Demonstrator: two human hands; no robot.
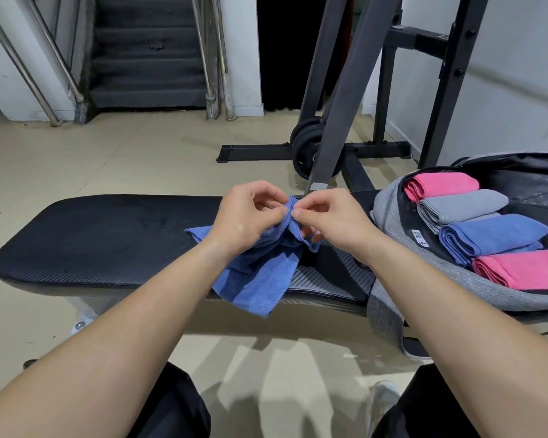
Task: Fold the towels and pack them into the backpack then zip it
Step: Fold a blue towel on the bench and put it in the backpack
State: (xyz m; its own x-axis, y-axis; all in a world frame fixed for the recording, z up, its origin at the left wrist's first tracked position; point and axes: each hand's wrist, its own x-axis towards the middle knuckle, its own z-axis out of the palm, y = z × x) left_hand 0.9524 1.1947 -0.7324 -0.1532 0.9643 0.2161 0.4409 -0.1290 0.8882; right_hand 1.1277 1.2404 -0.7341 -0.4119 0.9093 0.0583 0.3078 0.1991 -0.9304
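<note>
A crumpled blue towel (260, 276) hangs over the near edge of the black bench (102, 235). My left hand (247, 219) and my right hand (326, 219) both pinch its top edge, close together above the bench. To the right lies the open grey backpack (389, 216). Inside it sit folded towels in a row: a pink one (443, 184) at the far end, then a grey one (462, 203), a blue one (494, 235) and a second pink one (532, 267) nearest me.
A black weight rack (345, 121) with plates (304, 147) stands on the floor behind the bench. Stairs (146, 52) with metal rails rise at the back left. My legs and a shoe (383, 403) are below the bench's near side.
</note>
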